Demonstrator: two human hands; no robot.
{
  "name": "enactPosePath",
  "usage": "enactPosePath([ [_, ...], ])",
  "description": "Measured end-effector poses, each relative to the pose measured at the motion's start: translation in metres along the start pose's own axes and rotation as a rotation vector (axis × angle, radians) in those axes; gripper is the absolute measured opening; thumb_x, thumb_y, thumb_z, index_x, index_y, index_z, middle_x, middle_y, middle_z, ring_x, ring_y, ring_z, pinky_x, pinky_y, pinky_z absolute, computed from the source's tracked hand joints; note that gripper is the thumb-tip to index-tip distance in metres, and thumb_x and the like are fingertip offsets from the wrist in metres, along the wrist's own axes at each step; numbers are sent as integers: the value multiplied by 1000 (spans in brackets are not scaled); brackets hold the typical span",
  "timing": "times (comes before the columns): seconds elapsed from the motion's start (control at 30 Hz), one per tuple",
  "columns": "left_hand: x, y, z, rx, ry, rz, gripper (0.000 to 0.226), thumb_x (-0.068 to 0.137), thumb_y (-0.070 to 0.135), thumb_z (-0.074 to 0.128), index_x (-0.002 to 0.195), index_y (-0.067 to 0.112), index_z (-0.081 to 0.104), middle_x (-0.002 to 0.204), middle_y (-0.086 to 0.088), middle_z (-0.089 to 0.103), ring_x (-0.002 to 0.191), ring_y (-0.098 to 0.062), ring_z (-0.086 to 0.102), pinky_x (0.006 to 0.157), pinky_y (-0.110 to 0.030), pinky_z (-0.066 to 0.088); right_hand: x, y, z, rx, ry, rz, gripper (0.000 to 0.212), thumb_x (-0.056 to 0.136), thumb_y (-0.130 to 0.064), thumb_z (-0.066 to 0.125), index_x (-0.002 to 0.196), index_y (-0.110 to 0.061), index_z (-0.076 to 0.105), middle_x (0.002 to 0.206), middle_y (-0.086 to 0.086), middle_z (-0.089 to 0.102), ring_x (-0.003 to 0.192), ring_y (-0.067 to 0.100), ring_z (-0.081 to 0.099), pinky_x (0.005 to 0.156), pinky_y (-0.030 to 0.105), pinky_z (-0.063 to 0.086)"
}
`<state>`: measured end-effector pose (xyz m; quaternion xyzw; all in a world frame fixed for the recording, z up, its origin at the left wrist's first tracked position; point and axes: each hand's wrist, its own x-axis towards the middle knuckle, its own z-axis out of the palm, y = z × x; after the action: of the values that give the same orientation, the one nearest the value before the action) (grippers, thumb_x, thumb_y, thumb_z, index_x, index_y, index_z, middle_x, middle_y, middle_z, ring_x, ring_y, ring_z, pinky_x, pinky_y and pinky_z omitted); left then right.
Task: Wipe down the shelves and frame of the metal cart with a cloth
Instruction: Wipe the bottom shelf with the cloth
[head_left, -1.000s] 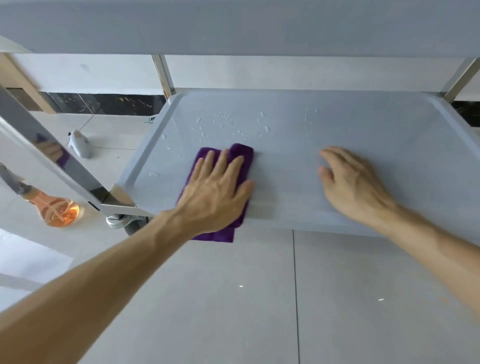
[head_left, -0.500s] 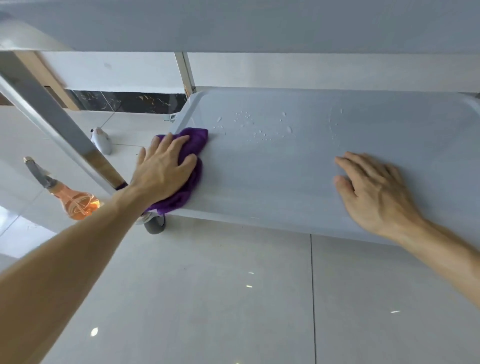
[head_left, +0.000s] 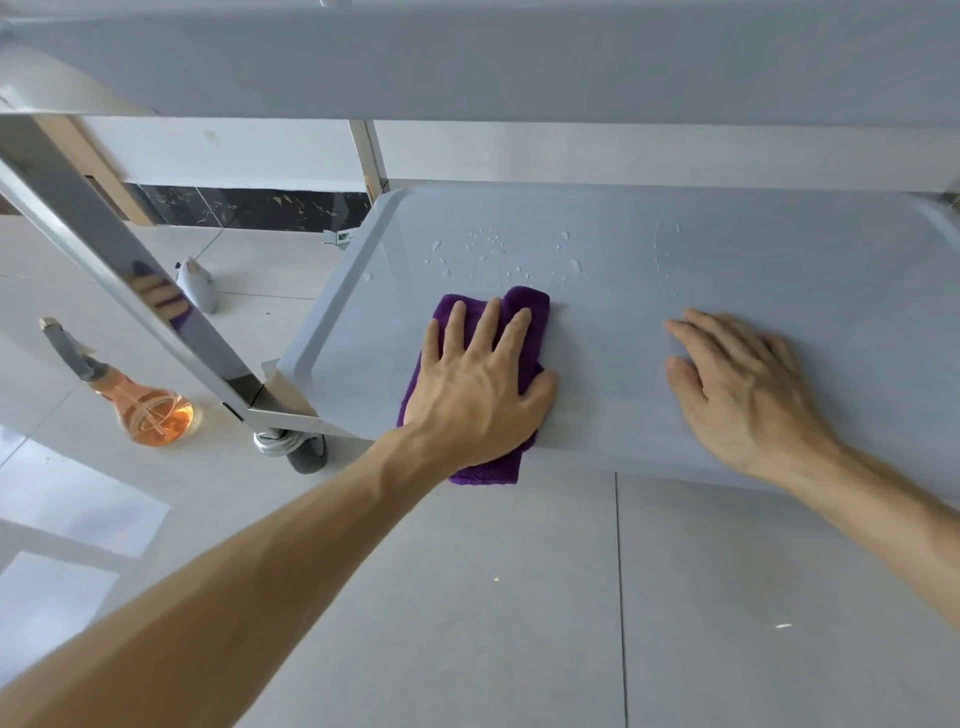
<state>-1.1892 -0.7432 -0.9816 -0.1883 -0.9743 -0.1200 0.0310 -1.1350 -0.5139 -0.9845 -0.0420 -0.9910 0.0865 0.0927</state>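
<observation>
place: indoor tiled room | cues: glossy floor tiles (head_left: 467, 597); dark marble skirting (head_left: 249, 208); spray bottle (head_left: 145, 405)

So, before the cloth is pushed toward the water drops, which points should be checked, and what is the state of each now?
1. Cloth under palm: ok, the left hand presses flat on the purple cloth.
2. Cloth fully on the shelf: not ok, its near end hangs over the front edge.
3. Cart steadied: ok, the right hand rests flat on the shelf.
4. Path to the water drops: ok, nothing lies between.
5. Spray bottle out of the way: ok, on the floor beside the cart.
6. Caster locked: cannot tell.
</observation>
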Motion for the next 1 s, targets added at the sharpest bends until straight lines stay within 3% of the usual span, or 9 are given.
enactPosePath([
  [0.13, -1, -1, 1, -8, 17, 5, 66, 93, 53, 38, 152, 27, 24, 161, -3, 22, 149, -32, 10, 120, -49, 6, 1, 4, 4, 2, 3, 4, 43, 102, -25, 43, 142, -10, 49, 154, 8, 42, 144, 26, 34, 114, 49, 26],
  [0.3, -1, -1, 1, -4, 23, 3, 66, 93, 53, 37, 152, 28, 24, 161, -4, 22, 149, -32, 10, 120, -49, 6, 1, 5, 4, 7, 4, 5, 44, 102, -25, 42, 142, -10, 49, 154, 8, 42, 145, 26, 34, 113, 49, 25],
  [0.43, -1, -1, 1, -7, 16, 5, 67, 92, 54, 36, 152, 28, 24, 161, -4, 22, 149, -32, 10, 120, -50, 7, 1, 3, 2, 4, 0, 4, 53, 99, -33, 29, 142, -11, 50, 154, 7, 42, 144, 25, 34, 113, 48, 25],
  [0.67, 0, -2, 3, 13, 11, 2, 66, 92, 54, 36, 152, 28, 24, 161, -3, 22, 149, -31, 11, 120, -49, 7, 1, 3, 3, -16, -11, 18, 49, 102, -32, 33, 144, -12, 48, 155, 6, 40, 146, 25, 32, 114, 48, 24],
  [0.8, 0, -5, 0, 13, -6, 33, 63, 94, 48, 33, 153, 29, 22, 162, -1, 20, 149, -31, 10, 121, -46, 7, 0, 3, -1, 3, -37, 18, 64, 92, -41, 24, 145, -14, 46, 157, 4, 38, 147, 23, 30, 116, 47, 22],
  [0.9, 5, -24, -6, -7, -48, 62, 67, 88, 49, 26, 153, 32, 23, 162, 2, 20, 150, -26, 11, 122, -41, 7, 0, 5, 1, 8, -23, 8, 54, 99, -38, 29, 144, -14, 47, 156, 4, 40, 147, 23, 31, 116, 48, 23],
  [1.0, 29, -61, -16, -15, -37, -6, 63, 91, 46, 33, 151, 30, 28, 161, 0, 25, 149, -25, 16, 122, -40, 12, 0, 6, 2, 1, 9, -6, 55, 98, -37, 31, 140, -9, 52, 152, 8, 46, 142, 27, 39, 112, 50, 28],
])
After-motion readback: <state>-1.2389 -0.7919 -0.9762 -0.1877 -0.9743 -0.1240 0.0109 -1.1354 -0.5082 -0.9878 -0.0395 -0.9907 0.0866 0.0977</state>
